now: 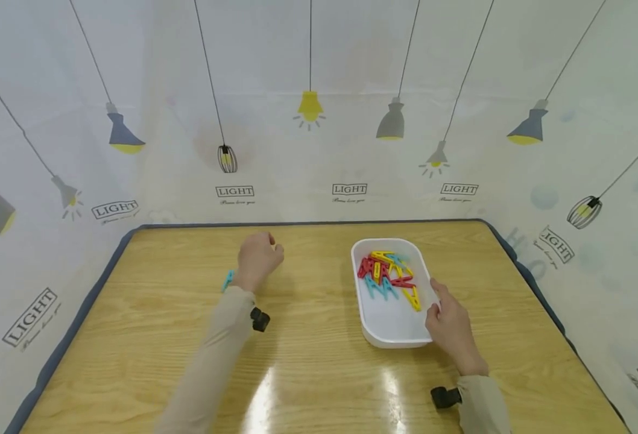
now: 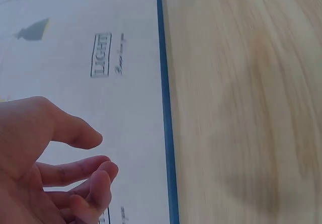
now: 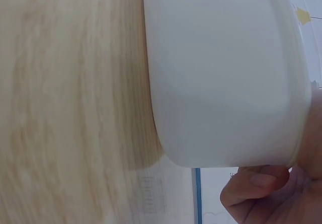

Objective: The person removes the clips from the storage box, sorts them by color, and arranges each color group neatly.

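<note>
A white tray (image 1: 397, 325) holding red, yellow and blue clothespins (image 1: 384, 274) stands right of the middle of the table. My right hand (image 1: 451, 322) grips its right rim; in the right wrist view the curled fingers of my right hand (image 3: 266, 194) meet the edge of the white tray (image 3: 226, 83). My left hand (image 1: 259, 259) is over the table at left, fingers loosely curled. A blue clothespin (image 1: 228, 279) lies beside its wrist, partly hidden. The left wrist view shows nothing between the thumb and fingers of my left hand (image 2: 60, 163).
The wooden table (image 1: 319, 374) has a dark blue edging (image 1: 308, 223) along its back and sides. Behind it hangs a pale cloth (image 1: 275, 120) printed with lamps and the word LIGHT.
</note>
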A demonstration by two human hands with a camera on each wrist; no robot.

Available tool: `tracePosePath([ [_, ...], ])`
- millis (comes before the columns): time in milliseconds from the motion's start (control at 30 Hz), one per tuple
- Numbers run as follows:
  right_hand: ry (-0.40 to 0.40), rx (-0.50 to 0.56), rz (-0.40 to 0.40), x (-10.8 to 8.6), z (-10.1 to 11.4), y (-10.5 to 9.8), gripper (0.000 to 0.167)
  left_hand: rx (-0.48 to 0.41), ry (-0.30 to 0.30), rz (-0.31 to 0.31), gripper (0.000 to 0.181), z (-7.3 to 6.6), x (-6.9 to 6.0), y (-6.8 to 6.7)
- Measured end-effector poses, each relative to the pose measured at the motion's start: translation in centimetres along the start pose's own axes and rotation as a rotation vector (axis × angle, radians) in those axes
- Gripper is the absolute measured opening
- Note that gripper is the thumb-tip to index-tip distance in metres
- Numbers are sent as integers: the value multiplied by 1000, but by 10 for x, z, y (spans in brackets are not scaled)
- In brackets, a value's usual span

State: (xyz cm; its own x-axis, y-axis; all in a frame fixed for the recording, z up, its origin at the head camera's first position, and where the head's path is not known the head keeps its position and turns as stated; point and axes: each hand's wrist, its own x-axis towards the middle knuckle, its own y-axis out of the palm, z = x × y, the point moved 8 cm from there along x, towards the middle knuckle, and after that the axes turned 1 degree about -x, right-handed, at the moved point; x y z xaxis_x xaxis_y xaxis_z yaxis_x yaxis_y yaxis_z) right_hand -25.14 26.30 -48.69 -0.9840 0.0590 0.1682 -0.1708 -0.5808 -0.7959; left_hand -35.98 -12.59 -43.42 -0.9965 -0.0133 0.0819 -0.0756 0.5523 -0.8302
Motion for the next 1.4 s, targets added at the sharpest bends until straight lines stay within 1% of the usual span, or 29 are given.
tracePosePath([
  [100, 8, 1, -2, -1, -3, -3, 53, -25, 32, 20, 22, -24, 3, 13],
  [200, 8, -1, -9, -1, -4, -4, 53, -38, 57, 42, 21, -45, 7, 24],
  [400, 11, -8, -6, 0, -5, 0, 52, -44, 82, 77, 22, -78, 13, 43],
  [533, 32, -12, -2, 0, -8, 2, 52, -62, 119, 98, 20, -97, 14, 57],
  [633, 39, -3, -2, 0, -8, 2, 52, -77, 137, 102, 17, -110, 15, 65],
  [700, 39, 6, 2, 0, -8, 2, 52, -84, 140, 109, 16, -119, 16, 69],
  [833, 52, 28, 14, -1, -7, 4, 53, -103, 142, 154, 15, -135, 15, 82],
  [900, 60, 30, 16, -2, -7, 5, 53, -118, 152, 173, 16, -145, 14, 89],
  [1033, 54, 31, 2, -2, -5, 4, 51, -133, 180, 168, 17, -161, 11, 99],
  [1167, 41, 21, -11, -1, -4, 3, 51, -153, 207, 153, 15, -174, 8, 108],
  [1400, 13, 12, -48, 0, -7, -2, 51, -212, 213, 179, 12, -190, 4, 126],
])
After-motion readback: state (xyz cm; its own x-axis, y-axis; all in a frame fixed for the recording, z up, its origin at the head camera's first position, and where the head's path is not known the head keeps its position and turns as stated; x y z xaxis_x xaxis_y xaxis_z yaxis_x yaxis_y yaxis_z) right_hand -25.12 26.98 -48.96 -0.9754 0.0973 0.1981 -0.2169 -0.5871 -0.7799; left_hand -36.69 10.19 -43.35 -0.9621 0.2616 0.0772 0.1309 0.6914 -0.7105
